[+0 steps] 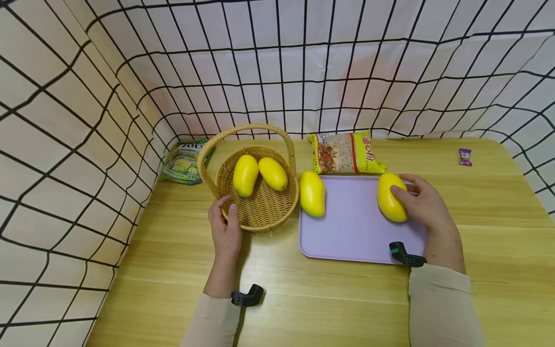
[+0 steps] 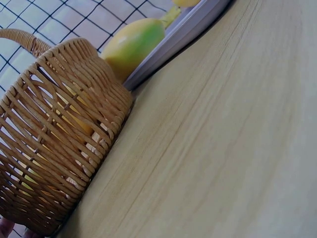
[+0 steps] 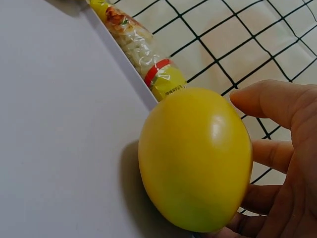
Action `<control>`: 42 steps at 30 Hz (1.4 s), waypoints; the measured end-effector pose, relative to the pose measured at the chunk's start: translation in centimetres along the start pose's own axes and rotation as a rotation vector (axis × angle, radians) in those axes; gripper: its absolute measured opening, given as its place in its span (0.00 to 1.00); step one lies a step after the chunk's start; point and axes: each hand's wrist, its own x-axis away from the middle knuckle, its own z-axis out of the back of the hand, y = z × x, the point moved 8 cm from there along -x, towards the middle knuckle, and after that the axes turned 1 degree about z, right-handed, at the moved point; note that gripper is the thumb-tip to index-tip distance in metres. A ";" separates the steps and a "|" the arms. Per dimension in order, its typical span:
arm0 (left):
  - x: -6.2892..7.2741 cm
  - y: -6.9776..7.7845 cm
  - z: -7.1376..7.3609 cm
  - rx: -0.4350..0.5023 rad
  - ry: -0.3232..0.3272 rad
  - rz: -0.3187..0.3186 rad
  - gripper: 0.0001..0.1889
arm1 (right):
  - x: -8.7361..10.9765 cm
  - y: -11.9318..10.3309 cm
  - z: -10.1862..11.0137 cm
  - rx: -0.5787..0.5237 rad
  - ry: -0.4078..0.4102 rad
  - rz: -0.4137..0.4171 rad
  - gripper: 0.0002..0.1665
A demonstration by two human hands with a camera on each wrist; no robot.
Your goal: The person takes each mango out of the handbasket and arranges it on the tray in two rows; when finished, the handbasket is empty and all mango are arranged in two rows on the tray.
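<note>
On the lilac tray (image 1: 347,241), my right hand (image 1: 427,205) holds a yellow mango (image 1: 392,197), its thumb lying over the upper side. The right wrist view has this mango (image 3: 195,161) in front, with the fingers (image 3: 270,153) along its right side. My left hand (image 1: 225,231) holds the near left rim of a handled wicker basket (image 1: 269,219). Inside the basket lie two mangoes, one upright (image 1: 245,176) and one slanted (image 1: 273,173). Another mango (image 1: 312,193) rests at the tray's left edge, beside the basket. Only bits of left fingers show below the basket (image 2: 64,134) in the left wrist view.
Behind the tray lies a clear and yellow food packet (image 1: 347,153). A green packet (image 1: 184,161) is left of the basket, near the grid-patterned cloth wall (image 1: 277,62). A small purple wrapped sweet (image 1: 465,157) lies at the wooden table's far right.
</note>
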 end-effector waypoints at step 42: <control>-0.1 -0.1 0.0 -0.013 0.006 0.000 0.17 | 3.4 -4.2 3.4 -0.090 0.243 0.101 0.39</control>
